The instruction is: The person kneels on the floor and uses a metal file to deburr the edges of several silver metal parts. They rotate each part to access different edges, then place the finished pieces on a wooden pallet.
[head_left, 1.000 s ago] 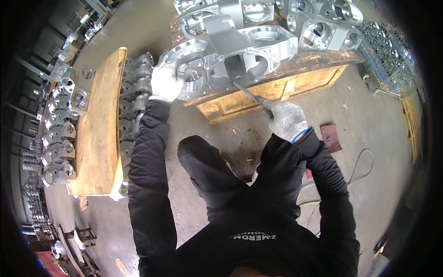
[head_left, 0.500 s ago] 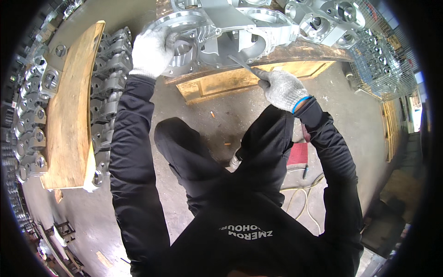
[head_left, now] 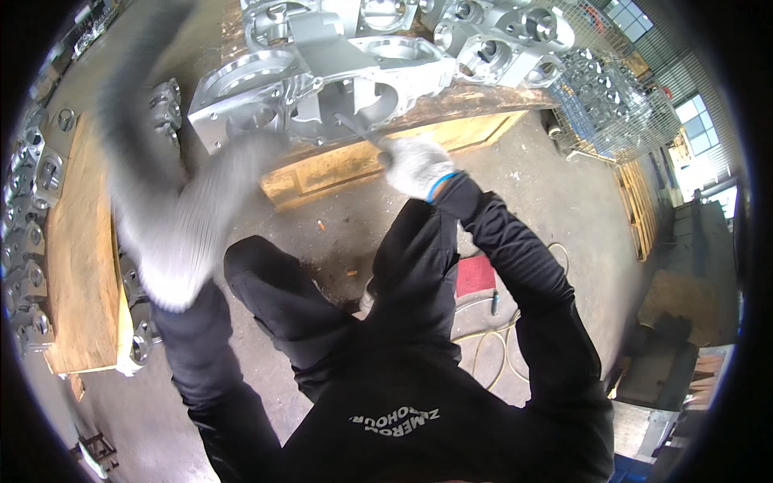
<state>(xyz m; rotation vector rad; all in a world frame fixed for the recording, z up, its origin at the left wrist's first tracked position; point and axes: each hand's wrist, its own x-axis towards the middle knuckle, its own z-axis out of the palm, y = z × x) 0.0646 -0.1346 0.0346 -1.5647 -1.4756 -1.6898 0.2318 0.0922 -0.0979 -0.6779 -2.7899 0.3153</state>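
My right hand point(head_left: 418, 167), in a pale knitted glove with a blue cuff edge, is closed round a slim flat grey metal tool point(head_left: 354, 130). The tool's far end reaches into a round opening of a silver machined metal housing point(head_left: 319, 101) on the wooden-edged bench. My left hand point(head_left: 173, 262), in a white glove, is left of the housing and close to the camera. Motion smears it, so its fingers cannot be made out. A long dark blurred shape point(head_left: 133, 113) runs from the top edge down to that glove; what it is cannot be told.
More silver housings point(head_left: 487, 52) stand on the bench point(head_left: 386, 133). At the far right a wire basket point(head_left: 616, 105) holds metal parts. Left, a wooden board point(head_left: 84, 233) lies among rows of castings. A hose point(head_left: 483, 346) and a red mat point(head_left: 475, 276) lie on the floor.
My left hand has left the housing's left side and swung down and left, now blurred. My right hand still holds the tool at the opening. The whole view has shifted.
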